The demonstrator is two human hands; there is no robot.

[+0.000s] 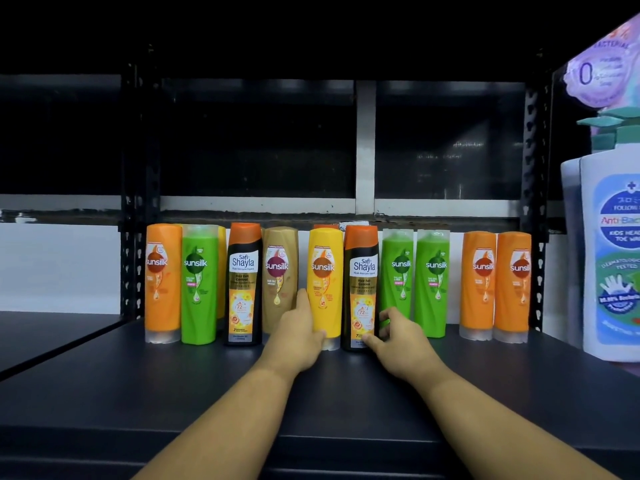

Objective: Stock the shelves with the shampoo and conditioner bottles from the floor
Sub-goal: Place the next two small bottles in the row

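A dark shelf board (173,393) fills the lower half of the view, framed by black perforated uprights (133,202). The yellow Sunsilk bottle (325,271) stands upright on its clear cap near the middle of the board's back edge. Far to the right of the yellow Sunsilk bottle, and nearer the camera, stands a large white pump bottle (606,258) with a blue label and a teal pump head. It is by far the biggest thing on the board.

The rest of the row lines up with the yellow bottle along the back. Just to its right, almost touching, is a black Safi Shayla bottle (362,268) with an orange top. Further right come two green Sunsilk bottles (398,271) side by side, then, after a gap, two orange Sunsilk bottles (479,282). Just to its left stands a tan Sunsilk bottle (280,271), followed by a second Safi Shayla bottle (244,282), a single green bottle (199,285) and, at the far left end, a lone orange bottle (162,282). An orange sliver shows right behind the yellow bottle's top, possibly another bottle in a second row, though too little of it is visible to be sure.

The left hand (298,337) grips the yellow bottle low down, fingers running up its left side and thumb across the front near the cap. The right hand (398,334) grips the black Safi Shayla bottle beside it at the base, with the thumb on the front and the fingers curled round its right side.
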